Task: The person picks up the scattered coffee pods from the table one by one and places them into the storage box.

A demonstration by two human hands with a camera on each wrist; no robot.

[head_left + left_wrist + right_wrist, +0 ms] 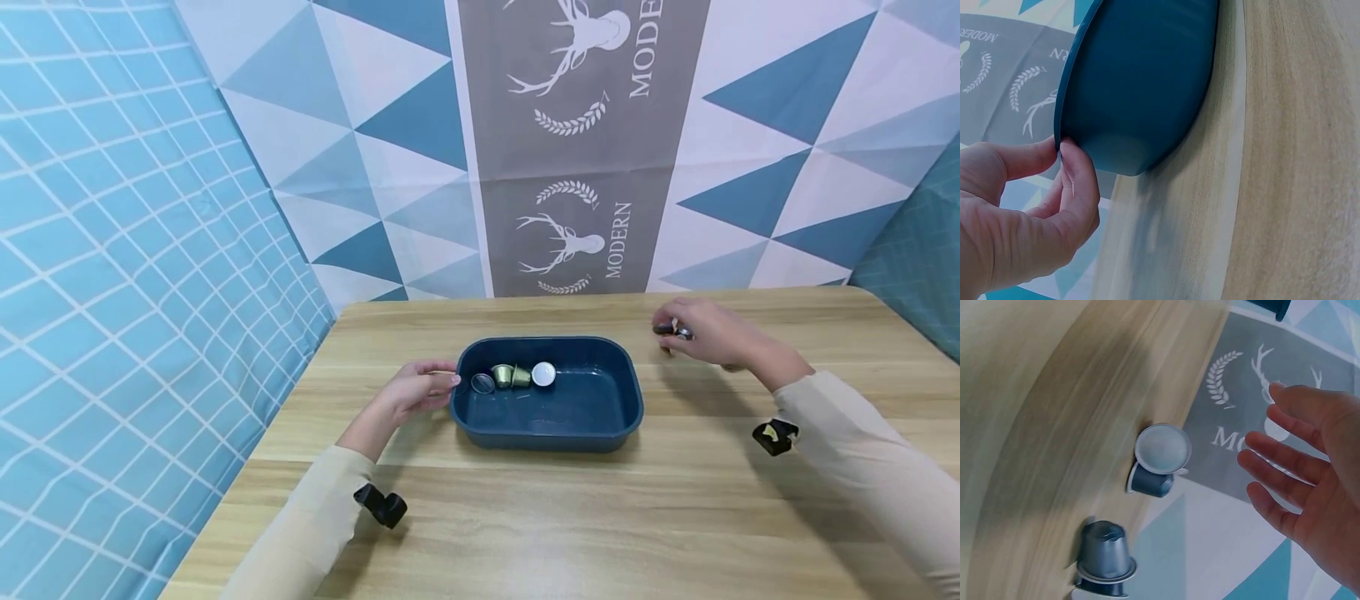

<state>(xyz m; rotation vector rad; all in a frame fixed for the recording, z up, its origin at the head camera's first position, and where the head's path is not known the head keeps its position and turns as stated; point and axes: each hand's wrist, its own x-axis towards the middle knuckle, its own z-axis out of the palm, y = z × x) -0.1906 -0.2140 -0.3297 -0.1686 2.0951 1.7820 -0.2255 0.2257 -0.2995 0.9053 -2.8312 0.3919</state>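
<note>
Deer-printed backdrop [566, 154] behind a wooden table [540, 517]

Wood-grain table [525, 525] before a patterned backdrop [558, 154], blue gridded cloth [127, 267] at left

Gray panel [506, 125] of the patterned cloth backdrop [412, 117]: white capitals "MODERN" [618, 240], running sideways, complete once; second impression above, cut by the frame after "MODE" [646, 50]. Left wrist view, same panel: the word inverted, one impression cut at the edge, another reduced to "RN" beside the blue tray [1141, 81]. Right wrist view: "MO" legible, following letters covered by the right hand [1329, 487].
</note>
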